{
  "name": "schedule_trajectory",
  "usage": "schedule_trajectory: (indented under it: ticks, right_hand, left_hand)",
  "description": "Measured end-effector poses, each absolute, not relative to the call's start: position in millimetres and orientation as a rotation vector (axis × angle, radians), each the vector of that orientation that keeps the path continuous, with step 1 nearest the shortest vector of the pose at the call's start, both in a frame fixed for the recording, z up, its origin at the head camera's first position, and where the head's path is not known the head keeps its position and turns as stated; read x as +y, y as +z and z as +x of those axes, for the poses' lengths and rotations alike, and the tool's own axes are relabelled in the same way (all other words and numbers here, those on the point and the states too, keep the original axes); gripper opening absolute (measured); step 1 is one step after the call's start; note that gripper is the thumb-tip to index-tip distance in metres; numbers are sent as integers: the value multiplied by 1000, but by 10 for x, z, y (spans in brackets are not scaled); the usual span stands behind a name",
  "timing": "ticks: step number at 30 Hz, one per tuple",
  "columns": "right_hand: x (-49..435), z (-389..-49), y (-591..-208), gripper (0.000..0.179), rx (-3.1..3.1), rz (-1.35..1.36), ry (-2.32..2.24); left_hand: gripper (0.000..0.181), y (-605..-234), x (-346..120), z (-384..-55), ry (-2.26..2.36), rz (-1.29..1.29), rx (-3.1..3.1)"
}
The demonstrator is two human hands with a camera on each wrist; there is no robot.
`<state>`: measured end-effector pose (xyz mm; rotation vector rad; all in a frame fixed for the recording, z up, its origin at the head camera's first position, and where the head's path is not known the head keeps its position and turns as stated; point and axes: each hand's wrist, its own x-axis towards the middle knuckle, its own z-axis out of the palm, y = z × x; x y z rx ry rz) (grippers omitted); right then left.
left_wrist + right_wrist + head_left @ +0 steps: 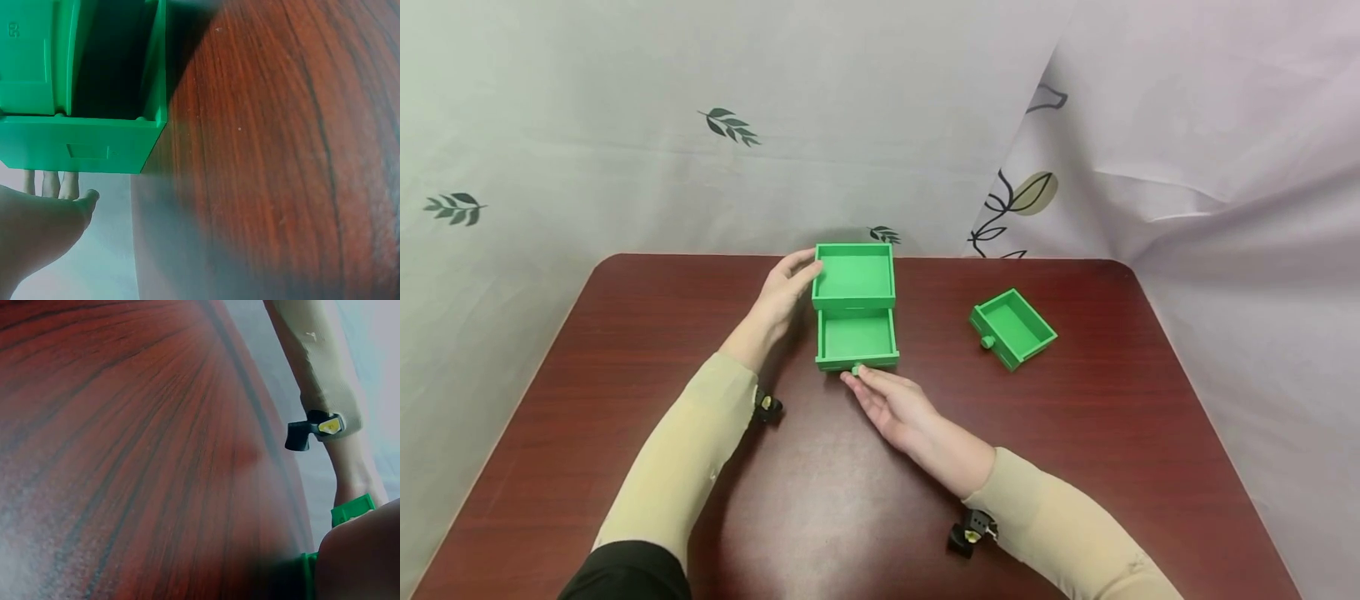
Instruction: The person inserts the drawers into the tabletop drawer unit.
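Note:
A small green toy drawer cabinet (854, 302) stands near the table's back edge, with a shallow tray-like top. My left hand (784, 292) holds it at its left side, thumb at the top rim and fingers reaching toward the back. Pulled out of the cabinet's front is a green drawer (857, 362) with nothing inside. My right hand (895, 404) pinches its round knob (856, 369) between thumb and fingers. In the left wrist view, a dark hollow slot (112, 69) shows in the cabinet beside the drawer, on the table side.
Another green drawer (1017, 327), with a round knob, lies turned at an angle on the dark red wooden table (1075, 433), right of the cabinet. A pale curtain (850, 125) with leaf prints hangs behind the table. Small black devices (767, 404) are worn at both wrists.

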<state>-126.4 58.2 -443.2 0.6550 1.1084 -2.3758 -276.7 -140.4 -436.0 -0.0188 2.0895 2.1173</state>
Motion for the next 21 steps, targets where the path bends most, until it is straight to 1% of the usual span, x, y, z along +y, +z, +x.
schedule_trajectory:
  ticks: [2,6,9,16,21]
  right_hand:
    - [566,-1269,-4436,21,1096,656,-2380]
    - [521,-1278,-4445,12,1077,646,-2398]
    - [492,-1290,-4439,9,1078,629,-2408]
    - [471,-1362,-4391,8,1108,640,-2412]
    - [495,-1467,-4356,12,1108,653,-2425]
  left_hand:
    - [58,-4358,-1412,-2759,2120,-23,2087]
    - [58,-4357,-1419,-2748,2123,-13,2090]
    - [58,-4357,-1416,-2752,2122,-6,2097]
    - [57,-4362,-1422,-2759,2124,-17,2091]
    - [58,-4362,-1422,-2765,2122,-11,2090]
